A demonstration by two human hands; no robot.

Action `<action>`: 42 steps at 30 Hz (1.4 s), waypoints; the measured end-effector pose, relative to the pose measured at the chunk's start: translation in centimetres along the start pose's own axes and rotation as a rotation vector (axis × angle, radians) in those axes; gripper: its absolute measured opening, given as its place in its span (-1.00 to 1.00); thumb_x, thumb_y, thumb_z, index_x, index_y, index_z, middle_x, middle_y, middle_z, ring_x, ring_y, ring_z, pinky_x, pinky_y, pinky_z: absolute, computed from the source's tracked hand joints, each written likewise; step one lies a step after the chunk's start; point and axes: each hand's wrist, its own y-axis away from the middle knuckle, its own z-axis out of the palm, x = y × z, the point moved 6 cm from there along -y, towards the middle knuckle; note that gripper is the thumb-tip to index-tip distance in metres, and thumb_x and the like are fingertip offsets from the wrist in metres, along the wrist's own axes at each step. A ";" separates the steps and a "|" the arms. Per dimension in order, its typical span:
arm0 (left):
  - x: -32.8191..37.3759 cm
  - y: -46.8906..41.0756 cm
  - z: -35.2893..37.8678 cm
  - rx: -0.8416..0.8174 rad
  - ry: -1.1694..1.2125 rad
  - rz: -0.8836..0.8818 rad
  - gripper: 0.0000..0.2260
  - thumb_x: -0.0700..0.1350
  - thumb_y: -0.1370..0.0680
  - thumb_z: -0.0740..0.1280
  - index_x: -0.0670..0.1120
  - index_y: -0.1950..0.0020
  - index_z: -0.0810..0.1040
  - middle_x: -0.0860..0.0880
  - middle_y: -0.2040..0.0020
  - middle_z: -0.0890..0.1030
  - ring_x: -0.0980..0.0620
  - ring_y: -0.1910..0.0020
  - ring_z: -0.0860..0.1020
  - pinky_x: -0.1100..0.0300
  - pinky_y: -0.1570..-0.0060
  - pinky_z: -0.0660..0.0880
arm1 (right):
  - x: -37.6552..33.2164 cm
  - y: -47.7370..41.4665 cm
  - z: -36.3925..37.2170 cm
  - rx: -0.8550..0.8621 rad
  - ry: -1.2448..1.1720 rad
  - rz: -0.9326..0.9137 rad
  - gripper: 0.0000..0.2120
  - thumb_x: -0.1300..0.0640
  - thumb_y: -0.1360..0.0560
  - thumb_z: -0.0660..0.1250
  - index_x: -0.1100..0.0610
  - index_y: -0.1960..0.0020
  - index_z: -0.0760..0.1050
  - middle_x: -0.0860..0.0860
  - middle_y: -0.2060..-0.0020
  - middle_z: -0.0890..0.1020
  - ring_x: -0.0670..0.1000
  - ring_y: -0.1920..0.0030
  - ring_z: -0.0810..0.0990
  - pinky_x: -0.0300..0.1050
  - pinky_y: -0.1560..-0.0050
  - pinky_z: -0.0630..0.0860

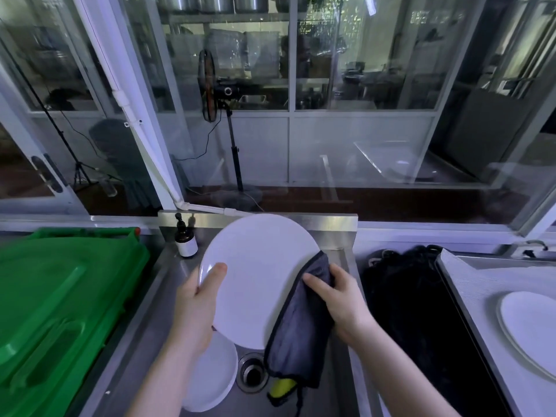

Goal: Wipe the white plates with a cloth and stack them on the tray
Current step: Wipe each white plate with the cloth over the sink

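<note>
A large white plate is held tilted above the steel sink. My left hand grips its left rim, thumb on the face. My right hand presses a grey cloth with a dark border against the plate's right edge; the cloth hangs down toward the drain. More white plates lie in the sink under my left forearm. At the right, a metal tray carries a white plate.
A green plastic bin lid fills the left side. A brown pump bottle stands at the sink's back left corner. The drain and a yellow sponge sit in the sink bottom. A black bag lies between sink and tray.
</note>
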 end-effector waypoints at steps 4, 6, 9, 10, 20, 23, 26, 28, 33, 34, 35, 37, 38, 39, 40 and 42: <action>3.3 -1.3 -0.2 -0.179 -0.244 0.115 -0.86 0.12 -0.45 0.38 0.20 0.05 0.69 0.07 0.06 0.75 0.09 0.12 0.71 0.20 0.21 0.60 | -5.4 -2.1 -0.1 -0.194 0.315 -0.231 -0.91 0.18 -0.47 0.47 0.15 0.05 0.61 0.00 0.12 0.72 -0.03 0.04 0.67 -0.02 -0.05 0.57; 4.6 -1.8 1.1 -0.339 -0.429 0.134 -0.89 0.08 -0.51 0.43 0.13 0.02 0.69 0.03 0.07 0.75 0.07 0.13 0.71 0.14 0.13 0.59 | -7.4 -2.6 1.5 -0.342 0.576 -0.355 -0.87 0.11 -0.45 0.50 0.05 0.19 0.55 -0.13 0.29 0.65 -0.21 0.22 0.56 -0.23 0.12 0.48; 5.1 -1.8 3.7 -0.516 -0.742 0.239 -0.82 -0.01 -0.57 0.45 -0.12 0.08 0.65 -0.02 0.24 0.62 0.07 0.25 0.51 0.12 0.19 0.38 | -7.5 -2.6 4.1 -0.475 0.861 -0.451 -0.72 0.05 -0.45 0.50 0.13 0.28 0.45 -0.08 0.41 0.48 -0.19 0.35 0.37 -0.28 0.29 0.30; 5.4 -2.0 4.0 -0.495 -0.760 0.266 -0.82 -0.02 -0.55 0.46 -0.13 0.11 0.64 -0.03 0.28 0.58 0.07 0.28 0.48 0.13 0.21 0.35 | -7.2 -2.6 4.3 -0.469 0.850 -0.443 -0.72 0.05 -0.46 0.49 0.18 0.26 0.46 0.01 0.39 0.50 -0.18 0.34 0.35 -0.24 0.27 0.30; -1.0 1.2 1.4 0.201 -0.009 0.096 -0.81 0.21 -0.56 0.34 0.24 -0.14 0.57 0.32 -0.04 0.62 0.15 -0.15 0.58 0.19 -0.11 0.41 | 2.1 -0.7 0.9 0.162 -0.366 0.132 -0.90 0.20 -0.54 0.38 0.17 -0.01 0.65 0.14 0.05 0.73 0.10 0.00 0.70 -0.04 0.00 0.63; -0.4 0.5 1.9 0.262 0.048 0.147 -0.84 0.07 -0.64 0.31 0.35 -0.13 0.55 0.36 -0.05 0.65 0.28 -0.15 0.58 0.16 -0.17 0.50 | 2.7 -0.3 1.7 0.134 -0.373 0.154 -0.91 0.23 -0.54 0.38 0.14 0.08 0.67 0.15 0.07 0.73 0.11 0.02 0.70 -0.06 0.03 0.63; 1.0 -0.5 0.9 0.215 -0.059 0.184 -0.83 0.01 -0.65 0.31 0.13 -0.23 0.58 0.17 -0.09 0.69 0.08 -0.16 0.62 -0.04 -0.23 0.55 | 0.0 -1.5 0.8 0.095 -0.145 0.009 -0.97 0.22 -0.51 0.41 0.16 0.07 0.64 0.10 0.10 0.73 0.09 0.00 0.68 -0.01 -0.05 0.59; 2.6 -1.3 0.6 0.109 -0.180 0.276 -0.86 -0.03 -0.65 0.32 0.22 -0.07 0.59 0.25 0.05 0.68 0.23 0.00 0.62 0.25 0.01 0.56 | -3.7 -2.7 0.3 0.035 0.100 -0.155 -0.95 0.18 -0.50 0.43 0.17 0.07 0.61 0.05 0.14 0.72 -0.03 0.07 0.65 -0.11 0.00 0.55; 5.6 -2.2 2.4 -0.203 -0.557 0.464 -0.82 -0.06 -0.62 0.37 0.13 0.17 0.52 0.06 0.35 0.53 0.19 0.39 0.39 0.34 0.37 0.28 | -10.6 -4.0 3.2 -0.258 0.814 -0.478 -0.73 0.04 -0.44 0.49 -0.13 0.32 0.45 -0.15 0.36 0.58 -0.21 0.31 0.49 -0.26 0.24 0.37; 5.9 -2.1 2.8 -0.221 -0.587 0.507 -0.78 -0.06 -0.61 0.38 0.13 0.22 0.49 0.05 0.38 0.46 0.19 0.40 0.34 0.33 0.38 0.26 | -10.9 -3.9 3.7 -0.275 0.848 -0.501 -0.69 0.03 -0.44 0.49 -0.16 0.34 0.41 -0.16 0.37 0.56 -0.17 0.29 0.49 -0.23 0.24 0.37; 6.0 -2.1 2.8 -0.219 -0.566 0.520 -0.80 -0.04 -0.60 0.40 0.12 0.21 0.51 0.05 0.37 0.44 0.19 0.39 0.33 0.34 0.37 0.26 | -11.1 -3.8 3.9 -0.272 0.836 -0.521 -0.68 0.02 -0.45 0.49 -0.16 0.34 0.39 -0.16 0.38 0.55 -0.15 0.29 0.48 -0.25 0.24 0.36; 6.1 -2.2 2.3 -0.157 -0.439 0.479 -0.88 0.05 -0.53 0.38 0.04 0.14 0.58 0.04 0.33 0.49 0.18 0.35 0.37 0.27 0.30 0.31 | -11.0 -3.6 3.1 -0.206 0.702 -0.520 -0.74 0.06 -0.47 0.47 -0.09 0.30 0.44 -0.15 0.37 0.56 -0.18 0.30 0.46 -0.30 0.24 0.36; 5.9 -2.3 1.7 -0.093 -0.358 0.437 -0.87 0.09 -0.50 0.35 0.05 0.13 0.60 0.06 0.31 0.54 0.16 0.34 0.41 0.25 0.29 0.35 | -10.3 -3.5 2.4 -0.170 0.581 -0.477 -0.81 0.09 -0.48 0.46 -0.04 0.24 0.50 -0.12 0.31 0.62 -0.19 0.26 0.51 -0.30 0.19 0.41; 5.6 -2.3 1.1 -0.021 -0.263 0.397 -0.89 0.10 -0.48 0.34 0.11 0.14 0.62 0.11 0.29 0.59 0.17 0.32 0.47 0.27 0.27 0.40 | -9.1 -3.3 1.6 -0.134 0.426 -0.405 -0.90 0.13 -0.50 0.44 0.00 0.16 0.56 -0.08 0.23 0.68 -0.17 0.19 0.58 -0.27 0.11 0.48; 5.2 -2.3 0.6 0.053 -0.167 0.350 -0.91 0.10 -0.48 0.34 0.16 0.15 0.63 0.16 0.26 0.64 0.17 0.27 0.52 0.26 0.23 0.46 | -7.2 -2.9 1.1 -0.099 0.248 -0.318 -0.96 0.16 -0.51 0.43 0.04 0.09 0.60 -0.03 0.16 0.71 -0.12 0.11 0.64 -0.21 0.04 0.54; 4.3 -2.3 0.1 0.147 -0.017 0.260 -0.91 0.13 -0.47 0.34 0.22 0.14 0.64 0.18 0.17 0.69 0.08 0.13 0.62 0.11 0.09 0.54 | -2.9 -1.4 1.2 -0.046 -0.043 -0.148 -0.93 0.21 -0.52 0.41 0.08 0.04 0.63 0.04 0.07 0.73 -0.01 0.03 0.68 -0.12 0.01 0.60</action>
